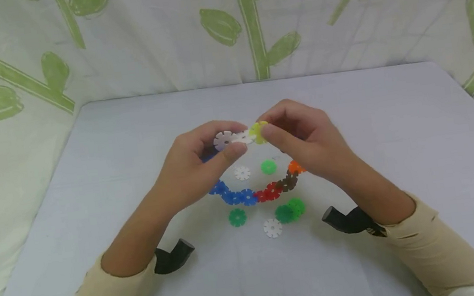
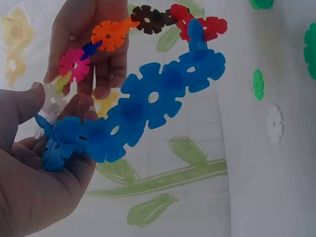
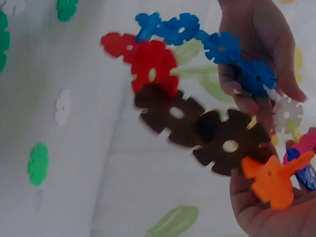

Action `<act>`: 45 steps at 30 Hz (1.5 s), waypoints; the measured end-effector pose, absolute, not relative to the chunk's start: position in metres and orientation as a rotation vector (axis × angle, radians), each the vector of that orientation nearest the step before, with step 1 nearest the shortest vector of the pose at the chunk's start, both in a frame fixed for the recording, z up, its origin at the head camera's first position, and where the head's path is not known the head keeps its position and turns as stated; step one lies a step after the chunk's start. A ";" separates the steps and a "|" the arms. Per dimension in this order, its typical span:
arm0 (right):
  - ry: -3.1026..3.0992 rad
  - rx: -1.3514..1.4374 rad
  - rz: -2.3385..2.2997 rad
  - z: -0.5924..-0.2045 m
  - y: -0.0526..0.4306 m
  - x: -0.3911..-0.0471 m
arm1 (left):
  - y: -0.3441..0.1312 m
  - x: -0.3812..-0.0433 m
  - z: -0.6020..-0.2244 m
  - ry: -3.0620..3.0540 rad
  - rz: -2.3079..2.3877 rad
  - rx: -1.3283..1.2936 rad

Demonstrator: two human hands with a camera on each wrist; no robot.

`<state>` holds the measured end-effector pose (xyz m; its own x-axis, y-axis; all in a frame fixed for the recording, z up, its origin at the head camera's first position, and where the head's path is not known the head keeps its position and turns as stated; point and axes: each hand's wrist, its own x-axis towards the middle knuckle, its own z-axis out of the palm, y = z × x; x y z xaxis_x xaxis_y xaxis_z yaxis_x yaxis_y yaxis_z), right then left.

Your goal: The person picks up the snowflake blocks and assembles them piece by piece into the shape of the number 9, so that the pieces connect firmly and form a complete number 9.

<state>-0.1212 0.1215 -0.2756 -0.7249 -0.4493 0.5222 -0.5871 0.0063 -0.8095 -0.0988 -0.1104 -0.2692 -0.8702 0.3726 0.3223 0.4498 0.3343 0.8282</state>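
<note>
Both hands hold up a chain of interlocking snowflake discs. My left hand [image 1: 188, 166] pinches white discs [image 1: 220, 146] between thumb and fingers. On the right, my right hand [image 1: 313, 141] pinches a yellow disc [image 1: 256, 129] beside the white ones. From the left hand, blue discs [image 2: 136, 88] curve away to red discs [image 2: 213, 28]. Brown discs [image 3: 242, 133] follow, then an orange disc [image 3: 278, 190]. In the left wrist view, a pink disc [image 2: 74, 59] and a dark blue disc [image 2: 90, 51] sit near the right fingers. The chain hangs as a loop.
Loose discs lie on the table [image 1: 92, 195]: a white disc [image 1: 238, 174] and a light green disc [image 1: 268, 167] behind the chain, a green disc [image 1: 238, 222], two overlapping green discs [image 1: 284, 214] and a white disc [image 1: 273, 235] nearer. A leaf-patterned curtain [image 1: 139, 41] stands behind.
</note>
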 end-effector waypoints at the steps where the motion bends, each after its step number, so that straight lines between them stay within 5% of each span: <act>1: -2.169 1.130 1.810 -0.275 0.122 -0.122 | -0.113 -0.099 -0.268 -2.506 -1.614 -0.752; 26: -2.505 1.145 1.524 -0.276 0.128 -0.127 | -0.135 -0.106 -0.257 -2.672 -1.477 -0.705; 39: -2.383 1.388 1.161 -0.285 0.118 -0.123 | -0.124 -0.100 -0.262 -2.585 -1.228 -1.102; 45: -2.324 1.253 1.189 -0.282 0.122 -0.126 | -0.117 -0.097 -0.260 -2.258 -0.986 -1.128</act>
<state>-0.1264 0.1224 -0.2823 -0.6008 -0.5843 0.5456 -0.7844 0.2989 -0.5436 -0.0974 -0.1166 -0.2601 -0.5777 0.5098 0.6375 0.8141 0.4166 0.4045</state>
